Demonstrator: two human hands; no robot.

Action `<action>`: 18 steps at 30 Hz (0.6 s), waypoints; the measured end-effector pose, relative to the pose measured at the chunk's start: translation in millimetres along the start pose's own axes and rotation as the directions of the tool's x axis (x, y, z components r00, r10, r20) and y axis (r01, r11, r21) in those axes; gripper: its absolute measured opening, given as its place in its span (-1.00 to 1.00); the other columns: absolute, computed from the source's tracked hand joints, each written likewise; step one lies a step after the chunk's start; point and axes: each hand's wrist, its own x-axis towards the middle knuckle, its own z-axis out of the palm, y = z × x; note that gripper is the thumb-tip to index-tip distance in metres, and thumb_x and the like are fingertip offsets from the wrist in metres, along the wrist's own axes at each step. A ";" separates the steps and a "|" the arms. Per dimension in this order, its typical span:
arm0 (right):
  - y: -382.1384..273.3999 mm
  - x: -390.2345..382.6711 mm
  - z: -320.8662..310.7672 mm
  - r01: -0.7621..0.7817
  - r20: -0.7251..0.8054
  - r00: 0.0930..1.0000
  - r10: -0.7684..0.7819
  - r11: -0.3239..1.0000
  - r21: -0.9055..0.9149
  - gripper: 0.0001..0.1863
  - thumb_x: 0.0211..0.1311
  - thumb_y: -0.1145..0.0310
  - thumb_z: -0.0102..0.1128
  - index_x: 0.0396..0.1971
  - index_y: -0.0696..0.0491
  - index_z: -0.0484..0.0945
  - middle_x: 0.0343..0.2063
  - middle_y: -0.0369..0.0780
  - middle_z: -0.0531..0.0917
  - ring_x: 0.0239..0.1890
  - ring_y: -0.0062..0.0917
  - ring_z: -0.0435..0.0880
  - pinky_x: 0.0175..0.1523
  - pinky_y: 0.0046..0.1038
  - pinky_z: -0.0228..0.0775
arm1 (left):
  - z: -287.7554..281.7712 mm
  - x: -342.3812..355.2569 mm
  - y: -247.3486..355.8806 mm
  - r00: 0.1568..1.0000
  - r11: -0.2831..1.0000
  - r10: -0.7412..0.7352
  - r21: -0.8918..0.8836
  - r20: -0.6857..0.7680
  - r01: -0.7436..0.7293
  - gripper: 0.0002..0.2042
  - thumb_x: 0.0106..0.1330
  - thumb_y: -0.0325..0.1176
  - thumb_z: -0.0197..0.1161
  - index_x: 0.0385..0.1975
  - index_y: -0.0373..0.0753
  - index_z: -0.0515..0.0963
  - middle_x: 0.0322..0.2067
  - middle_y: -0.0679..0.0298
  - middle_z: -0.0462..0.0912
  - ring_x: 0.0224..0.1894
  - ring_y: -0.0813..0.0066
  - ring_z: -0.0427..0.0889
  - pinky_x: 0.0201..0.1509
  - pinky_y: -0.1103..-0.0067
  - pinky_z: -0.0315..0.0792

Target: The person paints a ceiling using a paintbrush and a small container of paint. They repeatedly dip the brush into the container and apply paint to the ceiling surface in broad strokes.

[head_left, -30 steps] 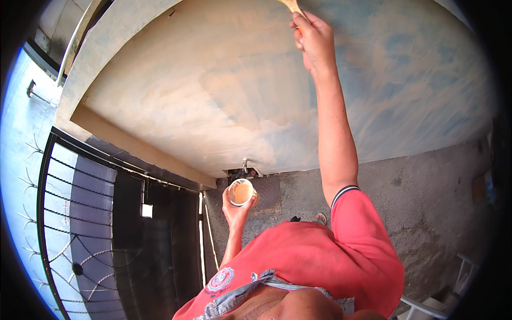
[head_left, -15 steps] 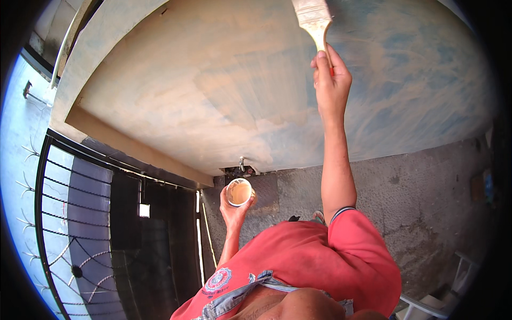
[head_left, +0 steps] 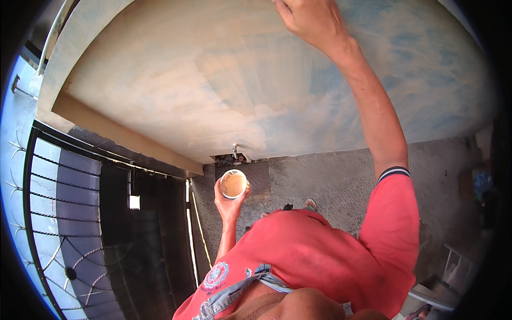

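My left hand (head_left: 227,206) is wrapped round a white-rimmed cup (head_left: 233,183) of pale tan, creamy liquid, held low in front of the red shirt (head_left: 298,240). My right arm stretches up across the mottled tan and pale blue wall (head_left: 160,96), with my right hand (head_left: 310,20) at the top edge of the view. Its thumb is bent and the fingertips are cut off by the frame; whatever it holds is out of sight.
A small metal tap (head_left: 234,150) is at the wall's foot above grey paving (head_left: 320,176). A black barred gate (head_left: 64,201) and dark door are on the left. A white metal frame (head_left: 450,266) stands at the lower right.
My right arm has swung and bent, its elbow moving right. The paintbrush seen half a second ago has left the view. My left hand still holds the cup.
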 end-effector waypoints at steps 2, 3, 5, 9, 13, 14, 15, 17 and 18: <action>3.2 15.1 3.7 0.036 0.007 0.999 -0.036 0.998 -0.042 -0.60 0.34 0.44 0.15 0.16 -0.07 0.64 -0.36 -0.12 0.51 -0.39 -0.18 0.63 -0.31 -0.19 0.51 | -3.8 1.8 -4.0 1.000 1.000 -0.019 -0.001 -0.011 0.019 -0.15 -0.12 -0.31 0.70 0.24 -0.34 0.40 0.09 0.09 0.65 0.15 0.30 0.64 0.26 0.40 0.49; 4.7 17.2 5.1 0.042 0.015 0.999 -0.041 0.998 -0.050 -0.60 0.34 0.44 0.15 0.16 -0.07 0.64 -0.37 -0.12 0.51 -0.39 -0.18 0.63 -0.30 -0.19 0.51 | -4.9 2.2 -5.6 1.000 1.000 -0.026 -0.003 -0.013 0.026 -0.15 -0.12 -0.31 0.70 0.24 -0.33 0.40 0.09 0.09 0.65 0.15 0.30 0.64 0.26 0.40 0.49; 9.3 20.3 2.2 0.057 0.016 0.998 -0.056 0.996 -0.068 -0.60 0.33 0.45 0.15 0.15 -0.06 0.64 -0.38 -0.11 0.51 -0.38 -0.17 0.62 -0.28 -0.20 0.50 | -6.6 4.6 -8.1 1.000 1.000 -0.007 -0.025 -0.009 0.007 -0.15 -0.12 -0.32 0.70 0.24 -0.32 0.40 0.09 0.10 0.65 0.15 0.30 0.63 0.27 0.40 0.49; 17.8 8.0 -3.6 0.005 0.001 1.000 -0.005 0.992 -0.128 -0.59 0.31 0.45 0.17 0.16 -0.08 0.64 -0.38 -0.11 0.52 -0.36 -0.17 0.62 -0.26 -0.20 0.50 | -10.9 9.2 -18.7 1.000 1.000 0.000 -0.027 -0.011 -0.001 -0.15 -0.13 -0.32 0.70 0.24 -0.32 0.41 0.09 0.10 0.65 0.16 0.30 0.63 0.27 0.39 0.48; 31.1 -12.7 -31.6 -0.048 -0.033 0.999 0.042 0.980 -0.194 -0.57 0.30 0.45 0.19 0.16 -0.09 0.64 -0.39 -0.10 0.52 -0.36 -0.19 0.62 -0.25 -0.20 0.48 | -15.7 13.4 -22.9 0.999 1.000 0.023 -0.020 0.023 -0.023 -0.14 -0.13 -0.32 0.71 0.24 -0.33 0.40 0.09 0.10 0.65 0.16 0.31 0.63 0.27 0.40 0.48; 34.9 -18.1 -41.5 -0.058 -0.037 0.998 0.051 0.974 -0.221 -0.57 0.29 0.45 0.20 0.17 -0.09 0.64 -0.40 -0.10 0.52 -0.36 -0.19 0.62 -0.24 -0.21 0.48 | -16.5 13.1 -23.6 0.999 0.999 0.038 -0.012 0.030 -0.037 -0.14 -0.14 -0.32 0.71 0.24 -0.33 0.40 0.09 0.10 0.65 0.15 0.31 0.63 0.27 0.40 0.48; 38.7 -24.0 -51.0 -0.075 -0.041 0.997 0.067 0.968 -0.239 -0.56 0.29 0.46 0.20 0.17 -0.09 0.64 -0.41 -0.09 0.51 -0.37 -0.19 0.61 -0.24 -0.21 0.47 | -17.0 13.4 -23.7 0.998 0.999 0.052 -0.005 0.035 -0.052 -0.14 -0.14 -0.32 0.71 0.24 -0.34 0.40 0.10 0.10 0.65 0.15 0.31 0.63 0.27 0.40 0.48; 43.5 -31.8 -66.2 -0.104 -0.034 0.995 0.098 0.955 -0.276 -0.55 0.28 0.47 0.21 0.18 -0.10 0.63 -0.42 -0.08 0.50 -0.38 -0.19 0.60 -0.23 -0.23 0.46 | -21.3 15.8 -23.1 0.995 0.998 0.061 -0.038 0.074 -0.058 -0.14 -0.14 -0.33 0.71 0.24 -0.34 0.39 0.09 0.10 0.65 0.15 0.32 0.63 0.27 0.40 0.48; 45.4 -35.0 -74.6 -0.124 -0.034 0.992 0.120 0.947 -0.297 -0.54 0.28 0.48 0.20 0.19 -0.10 0.63 -0.42 -0.08 0.50 -0.39 -0.19 0.59 -0.24 -0.24 0.45 | -24.1 17.5 -22.3 0.994 0.997 0.065 -0.054 0.092 -0.061 -0.14 -0.14 -0.33 0.71 0.24 -0.35 0.39 0.09 0.10 0.65 0.15 0.32 0.63 0.27 0.41 0.48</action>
